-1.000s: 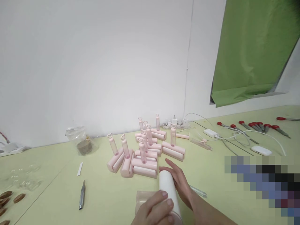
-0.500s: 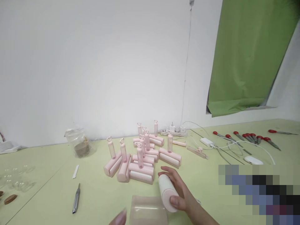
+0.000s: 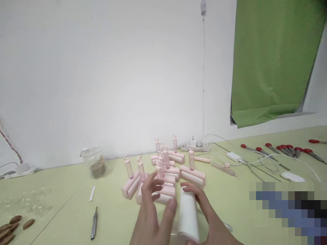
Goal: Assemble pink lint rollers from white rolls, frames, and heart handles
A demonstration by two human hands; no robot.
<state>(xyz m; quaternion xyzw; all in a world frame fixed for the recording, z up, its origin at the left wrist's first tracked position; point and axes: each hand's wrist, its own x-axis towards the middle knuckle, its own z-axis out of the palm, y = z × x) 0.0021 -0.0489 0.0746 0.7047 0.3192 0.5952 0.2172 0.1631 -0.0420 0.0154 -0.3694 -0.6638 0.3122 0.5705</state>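
Observation:
My right hand (image 3: 213, 217) is closed around a white lint-roller roll (image 3: 188, 214), which stands nearly lengthwise toward me above the near table. Its fingertips wrap over the far end, while the near end is partly cut off by the frame. Just left of the roll, my left hand (image 3: 153, 217) is held with thumb and fingers apart, and I see nothing in it. A translucent pinkish cover (image 3: 174, 228) is mostly hidden between the hands. Beyond them stand several pink lint rollers (image 3: 192, 175) with upright clear-pink handles and loops on top; my left fingers block some of these.
Left of my hands lie a metal pen-like tool (image 3: 94, 224), a white strip (image 3: 92, 193) and a plastic bag (image 3: 97, 166). Brown discs (image 3: 28, 224) are at far left. A power strip (image 3: 195, 149), white cables and red-ended tools (image 3: 288, 148) lie right. Pixelation covers the lower right.
My left hand has come up from the bottom edge to beside the roll. The roll has turned more lengthwise and moved slightly right in my right hand. The view has shifted a little left.

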